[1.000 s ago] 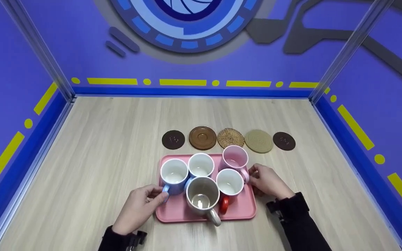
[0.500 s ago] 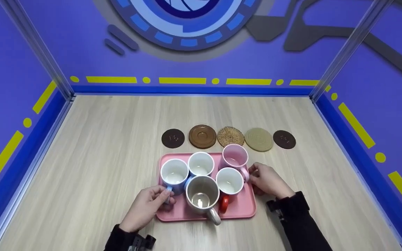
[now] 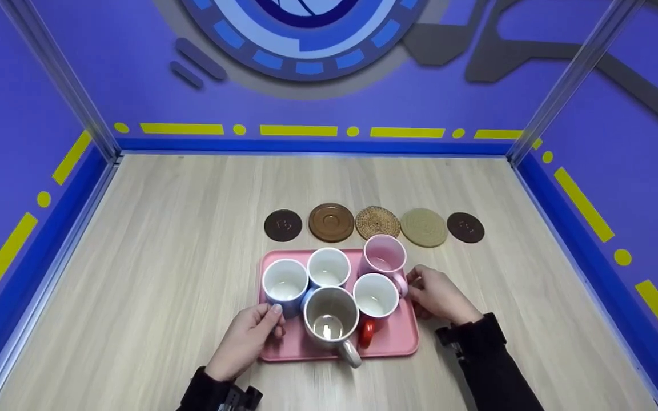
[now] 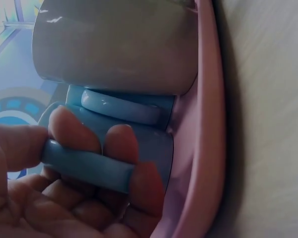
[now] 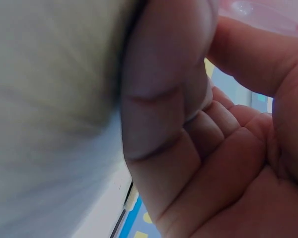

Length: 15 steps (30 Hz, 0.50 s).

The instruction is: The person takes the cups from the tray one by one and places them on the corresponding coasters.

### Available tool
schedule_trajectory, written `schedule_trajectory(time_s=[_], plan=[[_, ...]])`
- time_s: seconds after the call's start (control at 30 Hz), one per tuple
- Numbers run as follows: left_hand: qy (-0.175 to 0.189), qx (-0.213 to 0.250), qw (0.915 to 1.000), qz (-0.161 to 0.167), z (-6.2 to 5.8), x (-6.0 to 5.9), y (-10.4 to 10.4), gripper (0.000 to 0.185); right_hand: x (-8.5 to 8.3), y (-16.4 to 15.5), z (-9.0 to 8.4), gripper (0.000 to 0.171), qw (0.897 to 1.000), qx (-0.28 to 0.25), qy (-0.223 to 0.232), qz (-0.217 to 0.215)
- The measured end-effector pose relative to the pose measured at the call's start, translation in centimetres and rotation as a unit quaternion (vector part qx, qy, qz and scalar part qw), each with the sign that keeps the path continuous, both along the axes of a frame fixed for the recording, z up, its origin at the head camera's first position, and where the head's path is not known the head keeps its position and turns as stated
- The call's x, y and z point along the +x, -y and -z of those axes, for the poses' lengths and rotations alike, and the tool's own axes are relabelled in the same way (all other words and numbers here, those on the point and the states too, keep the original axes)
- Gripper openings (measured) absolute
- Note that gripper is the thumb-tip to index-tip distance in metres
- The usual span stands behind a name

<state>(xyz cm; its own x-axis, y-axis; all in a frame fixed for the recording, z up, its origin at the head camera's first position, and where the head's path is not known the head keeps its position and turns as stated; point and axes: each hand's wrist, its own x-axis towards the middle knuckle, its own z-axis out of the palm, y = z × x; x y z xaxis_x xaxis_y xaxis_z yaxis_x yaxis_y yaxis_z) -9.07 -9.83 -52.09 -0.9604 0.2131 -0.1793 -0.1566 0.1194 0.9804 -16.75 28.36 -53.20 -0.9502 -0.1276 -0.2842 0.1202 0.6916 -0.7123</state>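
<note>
On the pink tray (image 3: 394,342) stand five mugs, several with white insides. My left hand (image 3: 247,337) grips the handle of the blue mug (image 3: 285,283) at the tray's left; in the left wrist view thumb and fingers curl round the blue handle (image 4: 87,168). My right hand (image 3: 442,294) is at the tray's right rim, curled fingers (image 5: 156,99) and thumb close to the handle of the pink mug (image 3: 385,255); I cannot tell whether they hold rim or handle. A grey-beige mug (image 3: 332,317) is in front, a red-handled mug (image 3: 376,295) beside it, another blue mug (image 3: 329,268) behind.
Behind the tray lies a row of coasters: a dark one (image 3: 283,225), a brown one (image 3: 332,222), a woven one (image 3: 377,222), a beige one (image 3: 424,227) and another dark one (image 3: 466,227). Blue-purple panels (image 3: 329,103) enclose the wooden table (image 3: 180,228).
My left hand has moved right and closed further round the blue mug's handle, its fingers now reaching past it. The right hand and the tray have stayed in place.
</note>
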Motion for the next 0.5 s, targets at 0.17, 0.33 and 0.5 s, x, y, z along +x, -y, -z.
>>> schedule_trajectory(time_s=[0.17,0.33,0.5], plan=[[-0.015,-0.034,0.9991,-0.019,-0.4,0.3,-0.1,0.036,-0.1,0.0,0.0,0.012,1.000,0.004,-0.003,-0.005],[-0.029,-0.034,0.9980,-0.044,-0.9,0.2,0.0,0.038,-0.1,-0.1,0.0,0.013,1.000,0.003,-0.004,-0.004],[-0.020,0.024,0.9980,-0.055,-1.2,0.2,0.2,0.040,-0.2,-0.1,0.0,0.013,1.000,0.004,-0.002,-0.002]])
